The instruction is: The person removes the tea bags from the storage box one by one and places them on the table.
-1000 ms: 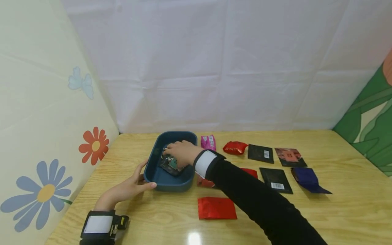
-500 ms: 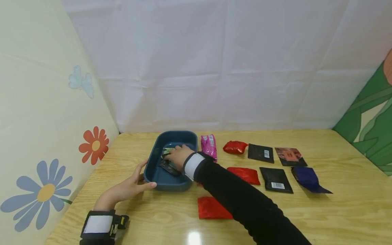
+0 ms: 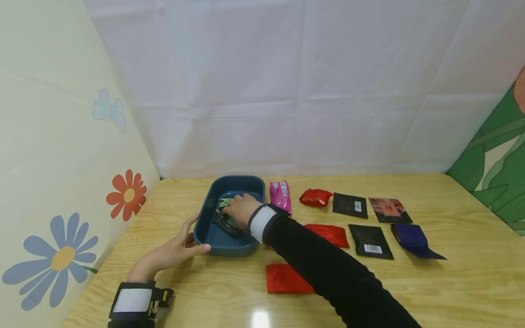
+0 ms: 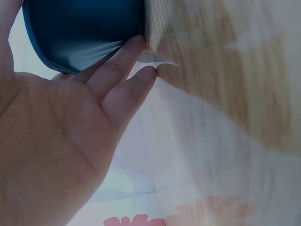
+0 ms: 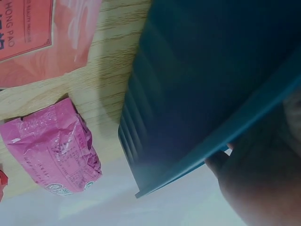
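Note:
A dark blue plastic bin [image 3: 211, 234] stands on the table, left of centre. My left hand [image 3: 172, 252] holds its near left corner, thumb at the front and fingers along the outer left wall. In the left wrist view, those fingers [image 4: 115, 70] lie against the bin. My right hand [image 3: 243, 210] reaches over the right rim into the bin, fingers bent down on a green-and-black packet [image 3: 224, 203]. A dark packet [image 3: 226, 226] lies beneath on the bin floor. The right fingertips are mostly hidden, so I cannot tell whether they grip the packet.
Right of the bin lie a pink packet [image 3: 280, 196], a crumpled red packet [image 3: 316, 197], flat black sachets [image 3: 350, 206] and a printed card-like sachet [image 3: 389, 209]. Nearer are a purple packet [image 3: 412, 239] and red packets [image 3: 289, 279], partly behind the black sleeve [image 3: 324, 264].
My right hand has shifted slightly right and lower in the bin, uncovering the green-and-black packet's top at the left. The sleeve now leaves more of the pink packet visible. The left hand stays put.

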Demonstrator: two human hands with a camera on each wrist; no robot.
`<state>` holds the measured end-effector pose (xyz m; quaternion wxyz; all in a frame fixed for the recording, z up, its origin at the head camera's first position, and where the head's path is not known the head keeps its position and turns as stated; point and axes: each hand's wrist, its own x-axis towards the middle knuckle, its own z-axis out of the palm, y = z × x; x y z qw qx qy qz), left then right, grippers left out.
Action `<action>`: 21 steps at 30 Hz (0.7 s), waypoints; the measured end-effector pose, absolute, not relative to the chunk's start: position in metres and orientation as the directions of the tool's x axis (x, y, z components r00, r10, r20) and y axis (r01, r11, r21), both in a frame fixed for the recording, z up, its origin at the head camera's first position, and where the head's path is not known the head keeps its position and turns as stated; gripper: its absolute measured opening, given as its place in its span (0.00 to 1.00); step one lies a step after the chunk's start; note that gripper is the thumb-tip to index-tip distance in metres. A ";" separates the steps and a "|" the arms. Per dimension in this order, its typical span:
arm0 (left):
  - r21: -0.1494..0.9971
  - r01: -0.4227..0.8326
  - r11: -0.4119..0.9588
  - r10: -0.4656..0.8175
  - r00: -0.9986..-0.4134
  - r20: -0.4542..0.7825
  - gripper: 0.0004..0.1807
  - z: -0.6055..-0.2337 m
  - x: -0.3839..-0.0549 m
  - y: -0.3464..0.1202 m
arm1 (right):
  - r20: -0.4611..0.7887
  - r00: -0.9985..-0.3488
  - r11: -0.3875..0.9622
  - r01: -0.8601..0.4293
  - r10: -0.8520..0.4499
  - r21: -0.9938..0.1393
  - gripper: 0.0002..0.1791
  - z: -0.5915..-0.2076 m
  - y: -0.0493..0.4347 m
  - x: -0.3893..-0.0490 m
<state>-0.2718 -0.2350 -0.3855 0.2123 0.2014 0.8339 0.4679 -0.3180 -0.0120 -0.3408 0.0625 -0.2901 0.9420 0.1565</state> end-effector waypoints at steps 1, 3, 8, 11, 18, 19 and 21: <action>0.867 0.138 0.479 0.535 -0.829 -0.164 0.52 -0.386 -0.272 -0.235 | -0.205 -0.823 0.783 -0.567 -0.530 0.256 0.42 -0.341 -0.011 -0.318; 0.868 0.138 0.477 0.535 -0.829 -0.162 0.52 -0.386 -0.272 -0.235 | -0.202 -0.821 0.783 -0.570 -0.534 0.250 0.42 -0.340 -0.010 -0.318; 0.870 0.141 0.473 0.538 -0.828 -0.158 0.52 -0.386 -0.272 -0.235 | -0.202 -0.819 0.785 -0.572 -0.536 0.238 0.42 -0.339 -0.008 -0.317; 0.872 0.142 0.469 0.539 -0.828 -0.155 0.52 -0.386 -0.271 -0.235 | -0.204 -0.821 0.788 -0.569 -0.533 0.234 0.39 -0.340 -0.008 -0.317; 0.868 0.139 0.476 0.530 -0.833 -0.158 0.52 -0.384 -0.270 -0.234 | -0.222 -0.824 0.803 -0.562 -0.521 0.201 0.36 -0.347 -0.008 -0.326; 0.867 0.136 0.479 0.527 -0.834 -0.160 0.52 -0.384 -0.270 -0.234 | -0.220 -0.824 0.806 -0.560 -0.521 0.189 0.36 -0.348 -0.007 -0.327; 0.867 0.130 0.482 0.522 -0.837 -0.165 0.52 -0.384 -0.269 -0.233 | -0.211 -0.826 0.815 -0.557 -0.523 0.162 0.37 -0.349 -0.006 -0.330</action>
